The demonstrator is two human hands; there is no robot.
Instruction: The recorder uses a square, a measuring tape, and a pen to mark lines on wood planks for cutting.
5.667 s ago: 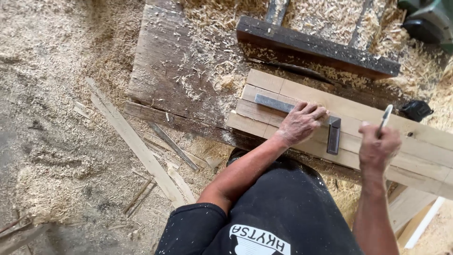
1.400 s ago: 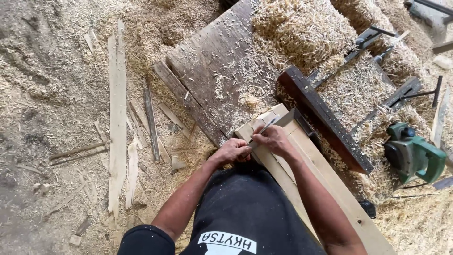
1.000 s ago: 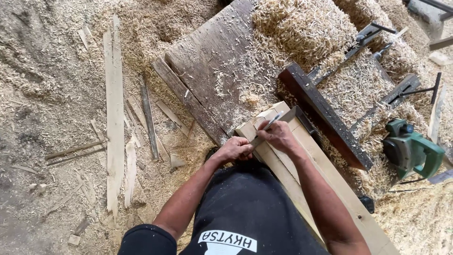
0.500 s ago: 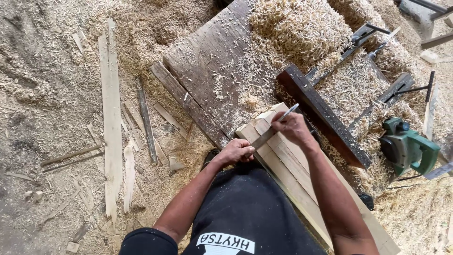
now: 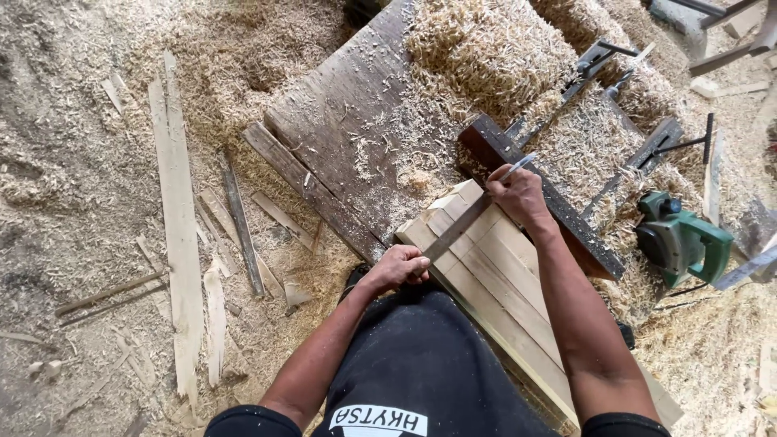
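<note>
I am looking down at a shavings-covered floor [image 5: 89,178] and a dark workbench [image 5: 348,137]. Four pale boards [image 5: 494,275] are lying side by side on it, one green planer [image 5: 684,243] beyond them. My left hand [image 5: 398,269] is gripping the steel square [image 5: 457,228] across the boards; my right hand [image 5: 518,194] is pinching a pencil [image 5: 518,167].

A: Planks [image 5: 494,275]: pale yellow-tan, faint straight grain. Square blade [image 5: 455,230] across them: dull grey metal.

B: Bench board [image 5: 340,137]: dark weathered brown, flecked with light shavings. Shavings heap [image 5: 477,48]: straw-gold.

A: Power planer [image 5: 684,243]: green body, black parts. Dark batten [image 5: 538,194]: near black-brown.

B: Shirt [image 5: 421,364]: black, white print. Pencil [image 5: 516,167]: pale grey.
</note>
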